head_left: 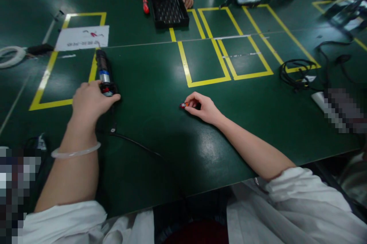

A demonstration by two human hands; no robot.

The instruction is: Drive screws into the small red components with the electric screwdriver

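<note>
We're pinching a small red-and-orange part between thumb and fingertips of the right hand, just above or on the green tabletop, mid-width and nearer the near edge; probably using the fingertips because it's tiny, and leaving its red end exposed. Part type too small to tell. Left hand is reaching over the near end of a dark electric screwdriver, or similar driver, toward the tabletop's left edge, fingers curling and thumb spreading; we can't tell whether they're gripping. Tool is pointing to the far edge, likely so its butt is facing us. Black cable is running toward the near edge, leaving the right hand's spot free
</note>
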